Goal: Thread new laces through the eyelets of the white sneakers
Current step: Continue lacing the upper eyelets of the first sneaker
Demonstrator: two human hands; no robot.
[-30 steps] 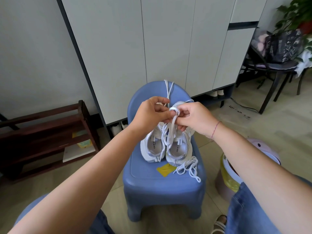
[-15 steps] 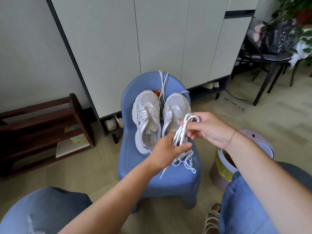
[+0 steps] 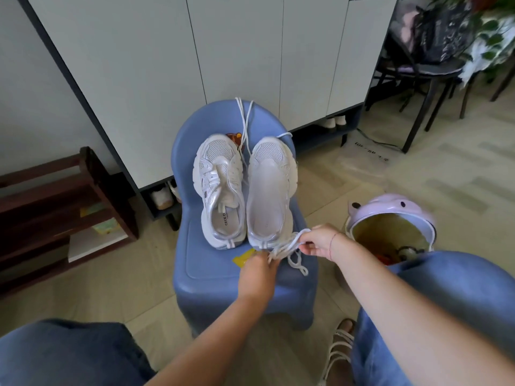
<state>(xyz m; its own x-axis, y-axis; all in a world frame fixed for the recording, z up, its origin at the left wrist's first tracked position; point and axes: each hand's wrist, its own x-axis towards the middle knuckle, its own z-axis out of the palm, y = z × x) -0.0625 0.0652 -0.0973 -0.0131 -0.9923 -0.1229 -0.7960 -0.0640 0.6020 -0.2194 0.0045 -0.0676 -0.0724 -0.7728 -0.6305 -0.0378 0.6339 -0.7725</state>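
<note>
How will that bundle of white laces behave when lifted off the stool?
Probably floppy: the laces sag in loose loops between the left hand and right hand. Likely light: mere pinches hold them. Trailing loops may drag across the blue stool.

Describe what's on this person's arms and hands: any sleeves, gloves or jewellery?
Both forearms are bare: no sleeves in view, no gloves. The left hand wears nothing visible. The right hand has a thin red string bracelet round its wrist.
</note>
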